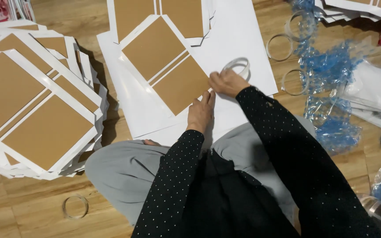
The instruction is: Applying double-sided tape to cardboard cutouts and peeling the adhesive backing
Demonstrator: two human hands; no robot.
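Hands (214,94) together, pressing tape roll (238,67)

Black white-dotted long sleeves (287,145); grey trousers (124,172).

I sit on a wooden floor (31,207) of warm brown planks, their grain running across my view. Light falls evenly from above and throws soft shadows to the right of the stack of cut cardboard sheets (31,110) at my left. Crumpled blue plastic wrap (331,66) lies scattered over the planks at my right. No wall, window or furniture shows from here.
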